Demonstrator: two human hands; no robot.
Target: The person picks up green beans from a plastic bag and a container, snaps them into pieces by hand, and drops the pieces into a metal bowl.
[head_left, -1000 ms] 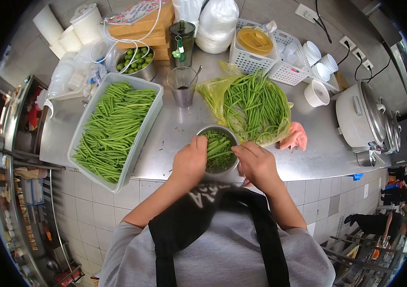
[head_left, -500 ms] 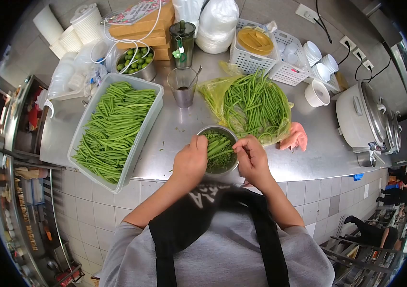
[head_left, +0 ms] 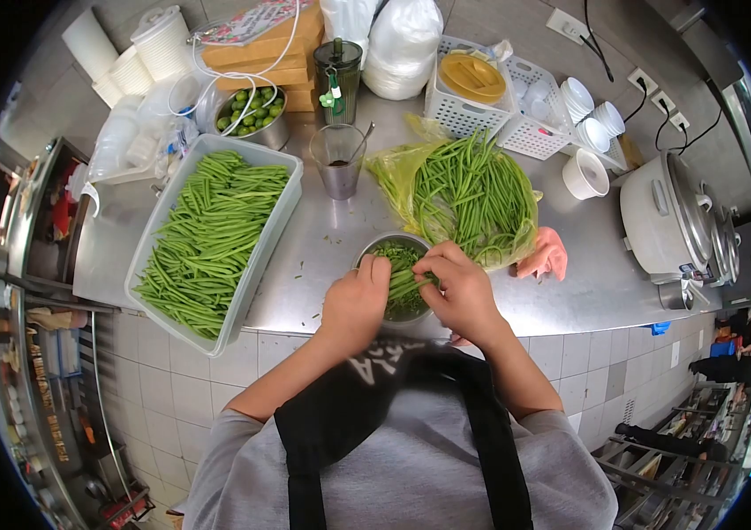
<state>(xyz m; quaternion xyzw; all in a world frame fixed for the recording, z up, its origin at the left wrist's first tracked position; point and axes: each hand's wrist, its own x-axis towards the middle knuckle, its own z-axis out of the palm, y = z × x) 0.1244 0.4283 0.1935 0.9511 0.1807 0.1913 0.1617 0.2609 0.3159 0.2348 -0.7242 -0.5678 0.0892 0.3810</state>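
Both my hands work over a round metal bowl [head_left: 404,321] near the counter's front edge. My left hand [head_left: 356,305] is closed around one end of several green beans [head_left: 402,281]. At their other end, my right hand [head_left: 456,287] pinches the bean tips. Short green trimmings lie in the bowl under the beans. Beyond the bowl, long green beans [head_left: 472,190] lie in an open yellow plastic bag [head_left: 393,181]. To the left, a clear plastic tub [head_left: 291,190] is filled with shorter green beans [head_left: 207,238].
A plastic cup [head_left: 338,168] with a spoon stands behind the bowl. A pink cloth-like item [head_left: 545,254] lies right of the bag. A rice cooker [head_left: 667,212], a white paper cup [head_left: 585,174], perforated baskets [head_left: 468,97] and a pot of small green fruits [head_left: 256,119] line the counter.
My right hand has shifted slightly left and up, closer to my left hand, over the beans. My left hand has moved a little right. Tub and bag have stayed in place.
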